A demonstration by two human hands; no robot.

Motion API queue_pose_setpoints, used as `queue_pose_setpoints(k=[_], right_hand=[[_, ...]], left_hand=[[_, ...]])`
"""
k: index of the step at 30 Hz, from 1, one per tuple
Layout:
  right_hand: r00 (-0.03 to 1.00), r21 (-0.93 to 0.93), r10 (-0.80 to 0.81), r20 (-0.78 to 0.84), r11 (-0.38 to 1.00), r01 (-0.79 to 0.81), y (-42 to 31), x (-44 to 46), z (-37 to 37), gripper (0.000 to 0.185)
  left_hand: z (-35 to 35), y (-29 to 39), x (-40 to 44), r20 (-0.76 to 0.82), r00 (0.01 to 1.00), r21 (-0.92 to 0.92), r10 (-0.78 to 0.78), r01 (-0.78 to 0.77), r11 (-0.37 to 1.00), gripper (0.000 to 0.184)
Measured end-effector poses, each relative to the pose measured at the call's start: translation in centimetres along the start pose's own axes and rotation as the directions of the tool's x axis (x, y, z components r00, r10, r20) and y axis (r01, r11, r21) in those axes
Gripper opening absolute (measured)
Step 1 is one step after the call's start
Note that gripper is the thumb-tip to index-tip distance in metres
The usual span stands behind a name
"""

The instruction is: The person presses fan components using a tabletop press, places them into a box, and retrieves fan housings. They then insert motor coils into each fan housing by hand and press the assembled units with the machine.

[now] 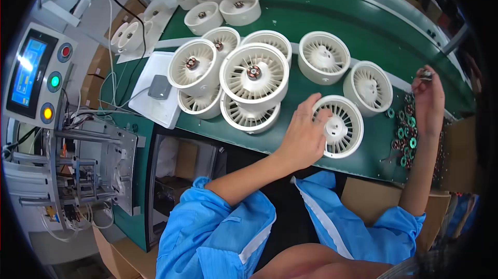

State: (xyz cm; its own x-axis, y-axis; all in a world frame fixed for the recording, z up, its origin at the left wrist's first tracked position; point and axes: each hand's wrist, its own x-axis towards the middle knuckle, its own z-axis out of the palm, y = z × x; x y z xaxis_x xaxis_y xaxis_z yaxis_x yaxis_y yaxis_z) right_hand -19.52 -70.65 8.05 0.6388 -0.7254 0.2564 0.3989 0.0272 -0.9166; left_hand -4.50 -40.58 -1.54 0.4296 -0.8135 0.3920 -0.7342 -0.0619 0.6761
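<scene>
My left hand (303, 136) grips the near-left rim of a round white fan housing (353, 128) with radial vanes, which lies face up at the table's front edge. Raised at the right, my right hand (429, 102) pinches a small dark motor stator (426, 75) between its fingertips. Below and beside that hand lie several loose stators with green rings (412, 143). Two more white housings, an upright one (324, 57) and a tilted one (368, 88), stand behind the held one, with no stator visible in their hubs.
Stacked white housings (254, 79) with copper-coloured stators in their hubs stand left of my hands. Farther back are more such housings (239, 9). A white tray (163, 107) holds a grey block. At far left stands a machine with a screen and buttons (39, 76).
</scene>
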Motion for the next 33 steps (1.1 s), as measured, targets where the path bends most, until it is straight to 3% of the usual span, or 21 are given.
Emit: queue_pose_setpoints(k=[1,2,4,7,9,11,12,14,16,18,21,25,27,29,31,32,33], right_hand=[[0.988,0.001,0.030,0.149,1.000,-0.030,0.5,-0.2,0.7,0.038],[0.993,0.042,0.078,0.088,0.996,-0.082,1.1,-0.7,2.0,0.033],[0.968,-0.007,0.175,0.178,0.984,-0.177,1.4,-0.9,4.5,0.030],[0.956,-0.025,0.215,0.201,0.976,-0.214,3.3,-0.9,6.8,0.026],[0.942,0.056,0.250,0.224,0.962,-0.269,4.1,-1.8,7.6,0.021],[0.924,0.018,0.292,0.246,0.952,-0.306,4.4,-3.2,7.9,0.021],[0.906,0.024,0.316,0.282,0.941,-0.336,4.2,-3.5,8.2,0.022],[0.885,0.008,0.333,0.325,0.935,-0.355,4.0,-3.9,8.3,0.024],[0.850,0.070,0.360,0.384,0.907,-0.416,3.8,-3.8,7.9,0.026],[0.815,0.131,0.384,0.434,0.868,-0.479,3.7,-3.6,7.2,0.029],[0.777,0.192,0.409,0.478,0.815,-0.547,3.2,-3.4,6.9,0.030],[0.800,-0.004,0.456,0.390,0.870,-0.493,3.7,-3.9,7.6,0.035],[0.844,-0.079,0.372,0.386,0.925,-0.372,4.2,-4.1,8.0,0.034],[0.855,-0.244,0.311,0.415,0.943,-0.224,4.3,-4.1,8.2,0.032],[0.847,-0.276,0.300,0.438,0.942,-0.190,5.1,-4.4,7.9,0.031],[0.869,-0.315,0.228,0.439,0.945,-0.089,5.4,-4.6,8.0,0.030],[0.880,-0.358,0.151,0.450,0.933,0.023,5.5,-4.8,8.1,0.030]], left_hand=[[-0.4,0.0,0.3,0.047,0.999,0.044,-0.019,0.016,0.999,0.045],[-0.9,-0.3,1.0,0.083,0.996,-0.010,-0.031,0.032,0.999,0.046],[-1.9,-0.9,2.6,0.168,0.985,-0.115,-0.046,0.066,0.991,0.049],[-2.2,-2.3,5.1,0.030,0.980,0.052,0.199,-0.201,0.978,0.048],[-2.3,-0.8,5.8,-0.126,0.992,-0.178,0.004,-0.026,0.984,0.036],[-2.3,1.0,6.1,-0.147,0.989,-0.408,0.004,-0.065,0.911,0.042],[-2.1,1.6,6.2,-0.033,0.999,-0.531,0.021,-0.035,0.847,0.052],[-1.4,2.8,5.9,0.247,0.961,-0.650,-0.120,0.256,0.715,0.037],[-0.5,2.2,5.9,0.344,0.926,-0.602,-0.157,0.346,0.719,0.025],[-0.9,1.4,5.9,0.249,0.967,-0.452,-0.050,0.162,0.877,0.018],[-1.8,1.1,5.9,0.110,0.994,-0.424,-0.021,0.066,0.903,0.020],[-3.9,0.7,5.9,0.040,0.997,-0.198,0.063,-0.054,0.979,0.016],[-4.5,0.5,5.7,0.045,0.999,-0.208,0.003,0.006,0.978,0.016],[-5.1,0.5,5.3,0.105,0.994,-0.108,-0.013,0.025,0.994,0.018],[-4.7,-0.2,5.0,0.116,0.993,-0.056,0.033,-0.027,0.998,0.017],[-4.5,-0.7,4.8,0.031,0.986,0.019,0.161,-0.162,0.987,0.015],[-4.3,-0.3,4.8,0.031,0.995,-0.056,0.100,-0.098,0.994,0.013]])
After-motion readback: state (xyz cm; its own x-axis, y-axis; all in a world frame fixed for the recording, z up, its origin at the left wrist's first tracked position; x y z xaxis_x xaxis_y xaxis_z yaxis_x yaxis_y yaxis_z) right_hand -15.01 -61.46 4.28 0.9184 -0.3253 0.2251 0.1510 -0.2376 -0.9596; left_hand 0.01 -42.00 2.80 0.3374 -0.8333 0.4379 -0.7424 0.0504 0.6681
